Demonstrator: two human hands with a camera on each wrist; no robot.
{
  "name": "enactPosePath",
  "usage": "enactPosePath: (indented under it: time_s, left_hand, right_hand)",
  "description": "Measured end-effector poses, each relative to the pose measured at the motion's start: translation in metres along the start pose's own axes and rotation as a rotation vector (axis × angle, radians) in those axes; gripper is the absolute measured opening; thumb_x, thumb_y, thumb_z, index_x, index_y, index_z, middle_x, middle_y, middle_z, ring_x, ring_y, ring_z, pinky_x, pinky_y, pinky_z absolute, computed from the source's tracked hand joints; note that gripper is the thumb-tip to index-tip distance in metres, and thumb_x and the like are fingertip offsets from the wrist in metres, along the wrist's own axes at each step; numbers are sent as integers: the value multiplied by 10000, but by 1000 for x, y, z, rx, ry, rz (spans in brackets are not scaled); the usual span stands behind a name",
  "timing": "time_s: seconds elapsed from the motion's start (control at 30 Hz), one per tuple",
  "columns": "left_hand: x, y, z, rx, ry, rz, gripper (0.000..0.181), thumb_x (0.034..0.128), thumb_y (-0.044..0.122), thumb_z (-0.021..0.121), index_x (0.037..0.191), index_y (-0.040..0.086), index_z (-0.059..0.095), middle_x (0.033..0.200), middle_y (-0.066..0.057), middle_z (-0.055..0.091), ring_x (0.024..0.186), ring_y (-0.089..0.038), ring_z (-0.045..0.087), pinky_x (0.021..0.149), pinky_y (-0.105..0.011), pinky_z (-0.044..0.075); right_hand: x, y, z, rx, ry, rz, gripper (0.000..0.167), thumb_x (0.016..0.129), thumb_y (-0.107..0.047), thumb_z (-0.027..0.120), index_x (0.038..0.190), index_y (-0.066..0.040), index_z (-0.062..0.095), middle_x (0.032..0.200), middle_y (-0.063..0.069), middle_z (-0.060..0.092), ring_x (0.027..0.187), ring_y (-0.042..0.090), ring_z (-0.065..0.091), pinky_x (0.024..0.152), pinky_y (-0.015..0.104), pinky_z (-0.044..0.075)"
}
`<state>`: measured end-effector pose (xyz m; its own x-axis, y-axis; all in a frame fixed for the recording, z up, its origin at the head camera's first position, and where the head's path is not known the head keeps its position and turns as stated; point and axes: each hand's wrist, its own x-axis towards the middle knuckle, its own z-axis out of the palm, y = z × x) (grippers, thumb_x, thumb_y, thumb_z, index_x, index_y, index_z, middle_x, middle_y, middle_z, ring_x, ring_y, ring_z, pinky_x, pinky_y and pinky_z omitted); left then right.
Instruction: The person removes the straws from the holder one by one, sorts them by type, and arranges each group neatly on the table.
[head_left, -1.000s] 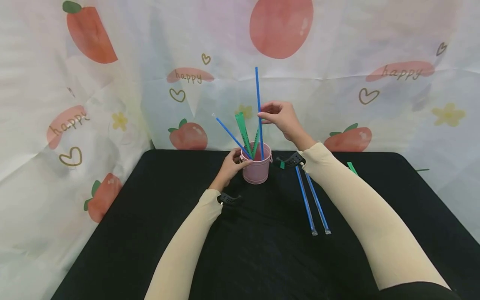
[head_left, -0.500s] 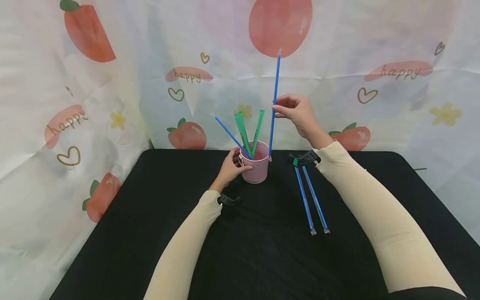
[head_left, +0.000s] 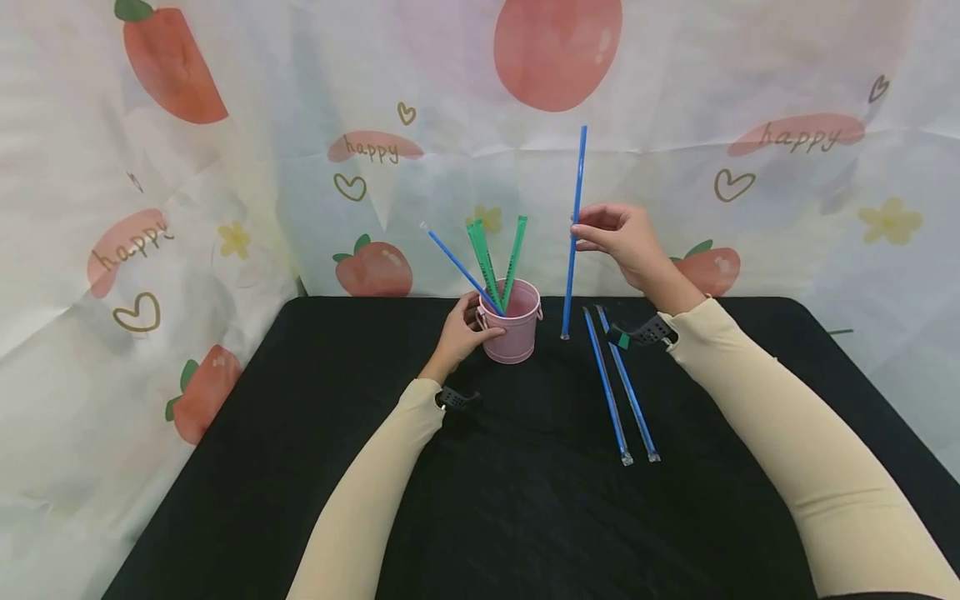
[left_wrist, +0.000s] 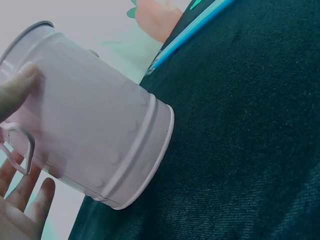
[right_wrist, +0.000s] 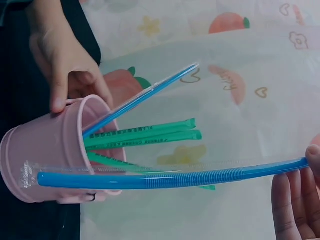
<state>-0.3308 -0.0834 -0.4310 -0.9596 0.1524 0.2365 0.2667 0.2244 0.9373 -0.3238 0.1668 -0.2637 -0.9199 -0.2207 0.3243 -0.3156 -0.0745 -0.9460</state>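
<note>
Right wrist only; ridged blue straw [right_wrist: 175,180]

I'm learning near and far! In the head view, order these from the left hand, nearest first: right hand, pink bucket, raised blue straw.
1. Pink bucket: held by the left hand.
2. Raised blue straw: right of the bucket.
3. Right hand: rightmost, pinching that straw.

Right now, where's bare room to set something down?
Bare tabletop lies left of the left sleeve, and between that sleeve and two blue straws lying flat. It's crowded around the pink bucket, between the left hand and the held straw.
</note>
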Motion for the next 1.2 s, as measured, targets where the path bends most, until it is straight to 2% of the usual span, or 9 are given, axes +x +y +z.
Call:
enactPosePath:
  time_s: [0.1, 0.27, 0.47, 0.7, 0.8, 1.07, 1.2]
  left_hand:
    - [0, 1, 1, 6, 2, -8, 758, 776, 94, 761, 1412, 50, 352, 1372, -161, 481, 1270, -301, 483, 1077, -420, 386]
    - [0, 3, 1, 29, -4, -24, 758, 775, 119, 767, 1410, 56, 356, 1358, -156, 492, 1262, -293, 487, 1063, -417, 403]
    - [1, 2, 2, 45, -5, -43, 767, 779, 145, 767, 1418, 68, 350, 1384, -146, 478, 1283, -292, 470, 1064, -414, 402]
    - [2, 1, 3, 35, -9, -37, 758, 777, 144, 769, 1413, 86, 363, 1377, -136, 489, 1273, -288, 483, 1055, -412, 413]
    - [2, 1, 3, 31, -8, -35, 754, 778, 139, 768, 1413, 84, 365, 1379, -138, 488, 1276, -289, 480, 1058, -412, 409]
    - [1, 3, 2, 36, -15, -48, 759, 788, 149, 759, 1423, 76, 348, 1402, -141, 466, 1304, -294, 452, 1072, -412, 392]
    - [1, 3, 2, 41, -15, -49, 761, 788, 148, 760, 1422, 71, 346, 1398, -144, 469, 1301, -294, 456, 1073, -415, 390]
  right_hand:
    - [-6, 1, -6, -9, 0, 5, 68, 841, -2, 659, 888, -42, 686, 792, -34, 679, 705, 79, 661, 671, 208, 564]
    - [-17, 4, -17, -51, -20, 17, 106, 848, -11, 654, 881, -101, 698, 798, -56, 692, 722, 58, 664, 673, 207, 564]
    - [-28, 4, -30, -179, 1, 60, 108, 856, -56, 661, 884, -156, 691, 802, -100, 690, 731, 35, 666, 681, 202, 561]
    - [-39, 10, -43, -299, -1, 117, 58, 862, -115, 668, 912, -143, 678, 792, -106, 687, 718, 31, 669, 653, 196, 554]
    - [-43, 16, -46, -344, -4, 149, 84, 868, -144, 668, 948, -117, 669, 776, -134, 678, 711, 22, 669, 641, 190, 548]
    - [-53, 36, -51, -323, -75, 179, 140, 882, -105, 644, 1007, -46, 624, 800, -142, 667, 753, 10, 639, 684, 213, 561]
    - [-58, 47, -51, -319, -97, 208, 134, 886, -109, 640, 1003, -56, 606, 804, -148, 661, 764, 21, 645, 705, 241, 568]
